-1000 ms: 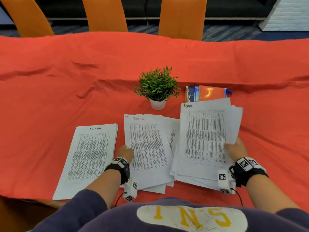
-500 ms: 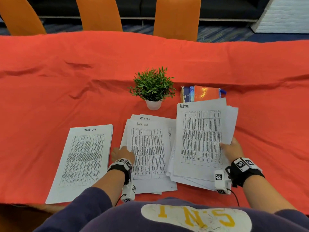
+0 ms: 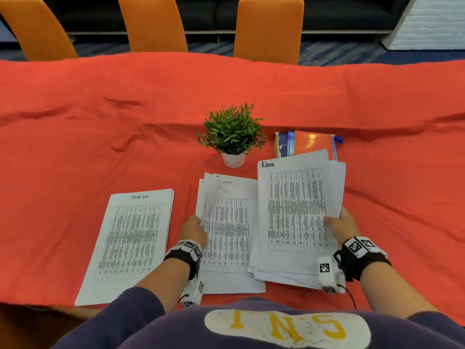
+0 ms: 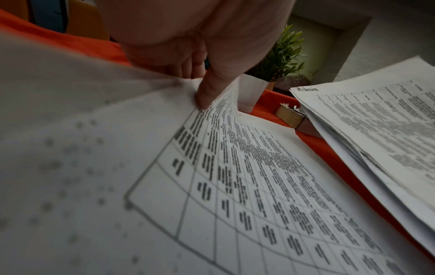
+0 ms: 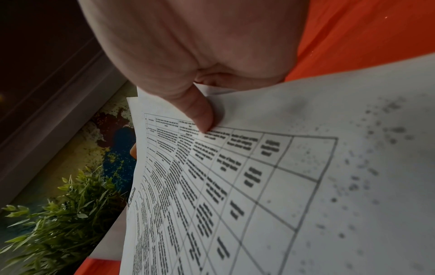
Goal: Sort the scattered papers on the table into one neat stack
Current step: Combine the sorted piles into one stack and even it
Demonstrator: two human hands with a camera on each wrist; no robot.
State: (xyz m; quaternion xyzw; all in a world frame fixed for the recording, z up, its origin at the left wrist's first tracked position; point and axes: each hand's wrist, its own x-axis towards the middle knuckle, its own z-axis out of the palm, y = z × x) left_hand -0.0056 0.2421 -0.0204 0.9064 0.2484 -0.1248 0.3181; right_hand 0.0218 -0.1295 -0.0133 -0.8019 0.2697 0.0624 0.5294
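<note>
Three groups of printed table sheets lie on the red cloth. A squared stack headed "Task list" [image 3: 130, 243] lies flat at the left. My left hand [image 3: 198, 222] pinches the left edge of the top sheet [image 4: 70, 148] of the loose middle pile [image 3: 234, 235] and curls it upward, thumb on top. The sheet showing beneath is headed "Logs". My right hand [image 3: 332, 220] grips the right edge of an uneven bundle headed "Admin" [image 3: 297, 212], with its thumb [image 5: 202, 119] pressed on the top sheet and fingers hidden underneath.
A small potted plant [image 3: 232, 134] stands just behind the middle pile. Some books [image 3: 307, 144] lie behind the Admin bundle, partly covered by it. Orange chairs [image 3: 269, 28] line the table's far side. The near table edge runs just below the papers.
My left hand has moved up the middle pile's left edge and is peeling its top sheet up, blurring it and uncovering the Logs sheet. The Admin bundle has hardly moved.
</note>
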